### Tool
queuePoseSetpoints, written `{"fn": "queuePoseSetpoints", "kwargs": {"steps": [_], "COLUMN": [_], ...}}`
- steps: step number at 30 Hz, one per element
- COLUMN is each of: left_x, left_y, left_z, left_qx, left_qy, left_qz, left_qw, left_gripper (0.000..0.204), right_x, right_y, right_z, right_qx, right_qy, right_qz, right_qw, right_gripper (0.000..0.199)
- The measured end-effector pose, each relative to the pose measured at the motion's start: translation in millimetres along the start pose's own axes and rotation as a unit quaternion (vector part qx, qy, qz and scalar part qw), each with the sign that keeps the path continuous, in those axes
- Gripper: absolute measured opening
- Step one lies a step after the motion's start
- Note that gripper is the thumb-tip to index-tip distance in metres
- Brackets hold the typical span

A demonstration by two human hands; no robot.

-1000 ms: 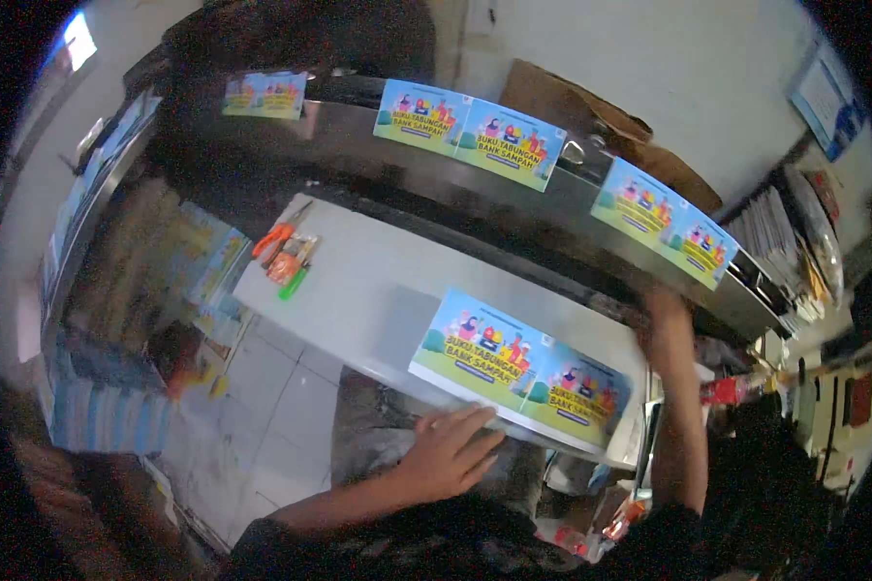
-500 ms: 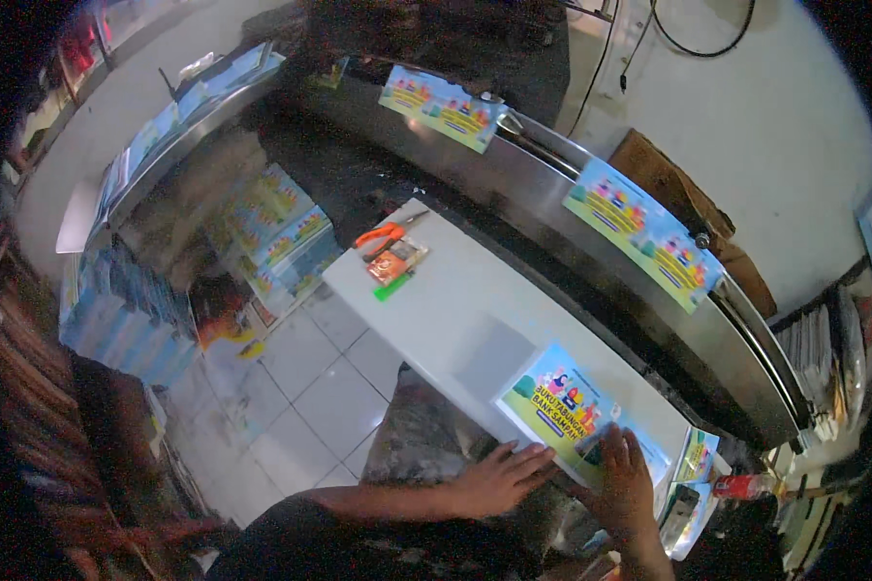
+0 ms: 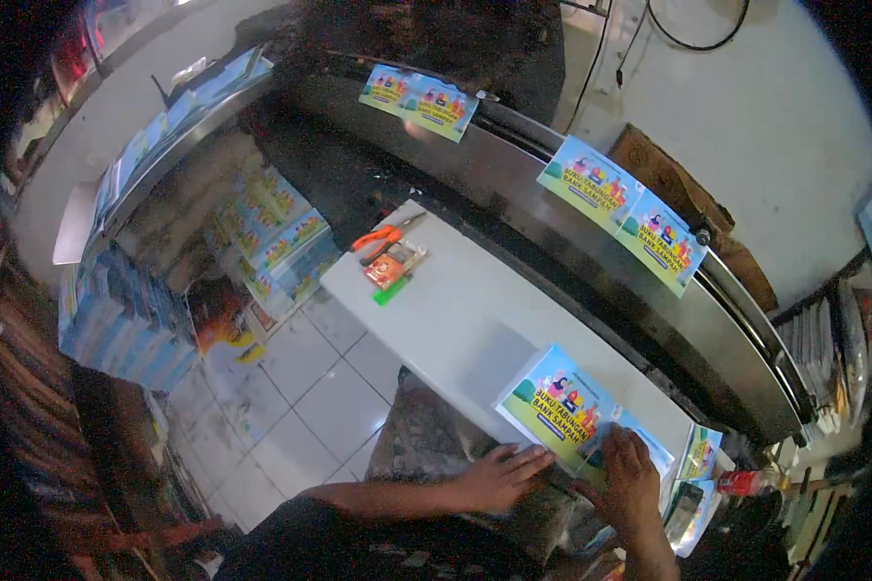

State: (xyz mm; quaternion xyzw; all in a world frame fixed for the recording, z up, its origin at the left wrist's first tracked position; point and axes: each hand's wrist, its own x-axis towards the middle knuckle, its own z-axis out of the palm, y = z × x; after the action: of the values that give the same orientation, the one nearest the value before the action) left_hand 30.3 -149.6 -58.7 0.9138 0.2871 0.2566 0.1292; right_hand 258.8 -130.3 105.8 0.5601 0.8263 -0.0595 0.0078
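Observation:
A colourful printed cover sheet (image 3: 569, 405) lies on the near end of a white table (image 3: 465, 315). My right hand (image 3: 628, 476) rests flat on its near right part, fingers spread. My left hand (image 3: 499, 475) lies flat at the table's near edge, fingertips touching the sheet's lower left edge. Neither hand grips anything.
Orange scissors (image 3: 378, 236), a small orange pack (image 3: 393, 265) and a green marker (image 3: 390, 291) lie at the table's far end. Two more cover sheets (image 3: 623, 212) (image 3: 420, 98) ride a steel conveyor (image 3: 639, 290) behind. Stacks of printed books (image 3: 271, 237) stand on the tiled floor at left.
My view has swung left and down. The cover sheet has slid toward the table's near right end, and my right hand has come from the sheet's far edge onto its near part.

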Motion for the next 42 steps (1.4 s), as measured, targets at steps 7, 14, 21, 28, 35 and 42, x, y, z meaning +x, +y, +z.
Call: {"fn": "queuePoseSetpoints", "kwargs": {"steps": [7,14,21,28,35,42], "left_x": [10.8,-4.5,5.6,-14.4,51.9,50.5], "left_y": [9.7,8.4,18.2,-25.0,-133.2,-135.1], "left_z": [-6.7,-0.6,-6.2,-43.3,-98.4,-99.1], "left_qx": [0.046,0.019,0.025,0.073,0.095,0.115], "left_qy": [-0.143,-0.014,0.018,0.263,0.313,0.271], "left_qz": [-0.050,-0.031,-0.046,-0.069,-0.268,-0.317], "left_qw": [0.987,0.999,0.998,0.960,0.906,0.902], "left_gripper": [0.039,0.060,0.058,0.059,0.065,0.062], "right_x": [13.8,46.2,32.1,33.5,-4.6,-10.6], "right_y": [13.9,131.4,307.1,182.2,0.6,-5.0], "right_z": [-45.7,-130.4,-73.5,-36.8,-12.2,3.4], "right_qx": [0.094,-0.090,-0.025,0.027,-0.021,-0.002], "right_qy": [-0.095,0.375,0.347,0.072,-0.031,-0.029], "right_qz": [0.094,0.152,0.166,0.256,-0.009,-0.001], "right_qw": [0.987,0.910,0.923,0.964,0.999,1.000], "right_gripper": [0.058,0.031,0.044,0.036,0.074,0.076]}}
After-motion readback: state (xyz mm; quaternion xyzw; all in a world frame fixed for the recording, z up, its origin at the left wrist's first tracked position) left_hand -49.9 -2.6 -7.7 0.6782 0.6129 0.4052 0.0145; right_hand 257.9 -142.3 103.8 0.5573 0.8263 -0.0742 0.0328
